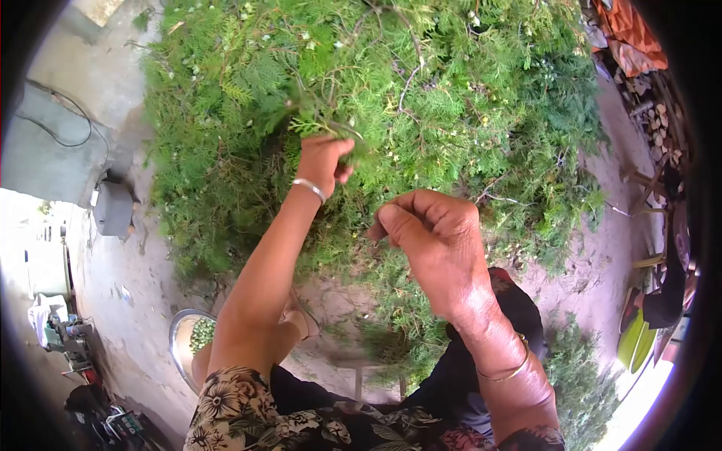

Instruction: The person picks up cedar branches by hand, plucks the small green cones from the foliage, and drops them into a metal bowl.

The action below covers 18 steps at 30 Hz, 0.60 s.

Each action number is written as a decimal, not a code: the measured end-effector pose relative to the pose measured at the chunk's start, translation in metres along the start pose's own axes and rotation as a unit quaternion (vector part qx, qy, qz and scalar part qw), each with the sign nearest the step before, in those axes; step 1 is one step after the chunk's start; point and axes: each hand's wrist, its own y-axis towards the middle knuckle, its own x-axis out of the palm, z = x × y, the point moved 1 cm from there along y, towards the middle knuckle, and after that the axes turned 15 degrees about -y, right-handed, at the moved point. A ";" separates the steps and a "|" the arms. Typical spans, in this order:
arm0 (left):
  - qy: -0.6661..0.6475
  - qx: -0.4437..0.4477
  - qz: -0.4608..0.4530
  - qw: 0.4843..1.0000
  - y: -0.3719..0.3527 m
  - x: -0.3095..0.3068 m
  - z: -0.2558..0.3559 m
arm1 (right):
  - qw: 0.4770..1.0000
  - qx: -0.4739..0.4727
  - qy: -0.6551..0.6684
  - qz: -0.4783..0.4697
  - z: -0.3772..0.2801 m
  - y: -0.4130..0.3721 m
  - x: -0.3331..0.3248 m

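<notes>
A large heap of green conifer branches (248, 98) with small pale cones fills the upper middle of the view. My left hand (325, 161), with a silver bracelet at the wrist, is closed on a leafy sprig (331, 124) at the heap's near side. To its right and nearer to me is my right hand (432, 229), raised over the heap's near edge. Its thumb and fingers are pressed together, and whatever they may hold is hidden. A metal basin (178, 340) with small green cones (201, 334) stands at the lower left, partly behind my left arm.
A grey container (114, 209) stands at the left wall. Stacked firewood (662, 131) and an orange cloth (632, 34) lie at the upper right. Loose greenery (579, 376) is on the ground at the lower right. A motorbike (113, 425) is at the lower left.
</notes>
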 end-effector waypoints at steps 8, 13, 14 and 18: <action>0.072 0.041 0.047 0.995 -0.102 -0.016 0.026 | 0.994 -0.020 -0.083 0.066 0.018 0.017 0.021; 0.117 0.150 -0.006 0.982 -0.134 -0.025 0.025 | 0.991 0.122 -0.024 0.044 0.017 0.029 0.037; 0.160 0.194 -0.014 0.968 -0.135 -0.024 0.018 | 0.991 0.104 -0.081 0.034 0.016 0.031 0.041; 0.476 0.328 0.000 0.816 -0.122 -0.029 -0.010 | 0.957 -0.102 -0.271 0.021 -0.012 0.021 0.053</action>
